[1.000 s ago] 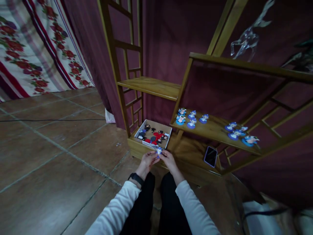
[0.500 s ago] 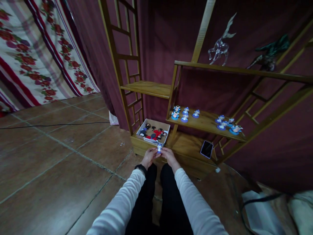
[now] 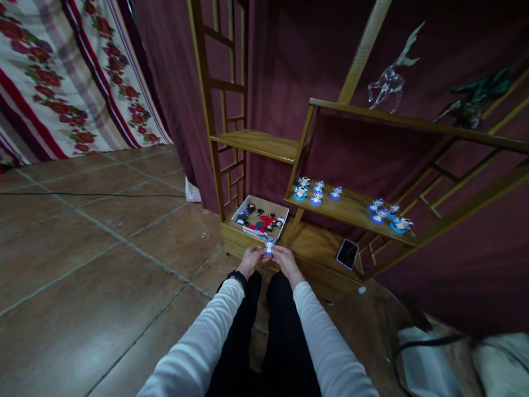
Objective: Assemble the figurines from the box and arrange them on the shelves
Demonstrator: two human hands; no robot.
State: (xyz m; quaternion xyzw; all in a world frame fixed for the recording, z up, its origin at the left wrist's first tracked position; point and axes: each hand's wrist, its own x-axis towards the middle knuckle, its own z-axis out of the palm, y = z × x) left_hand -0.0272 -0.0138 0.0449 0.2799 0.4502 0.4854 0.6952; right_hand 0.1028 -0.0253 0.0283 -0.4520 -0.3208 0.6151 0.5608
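Between my two hands stands a small white-and-purple figurine (image 3: 269,247), held upright just in front of the box. My left hand (image 3: 252,260) grips it from the left with the fingertips, and my right hand (image 3: 286,260) grips it from the right. Beyond it, a shallow cardboard box (image 3: 285,212) holds several loose figurines in red, black and dark blue. Similar figurines on round bases stand on the middle shelf (image 3: 351,209): a left group with a white-and-purple figurine (image 3: 317,198), and a right group with a blue-based figurine (image 3: 400,225).
A phone or small tablet (image 3: 347,253) lies on the low shelf at right. Overhead, a clear glass deer figure (image 3: 388,85) and a dark green sculpture (image 3: 475,102) stand on the top shelf. A cable (image 3: 91,194) crosses the tiled floor; a pale bag (image 3: 425,364) lies at lower right.
The view has shifted slightly, so the shelving sits a little further right. Both hands still hold the figurine, which shows slightly higher in the view.
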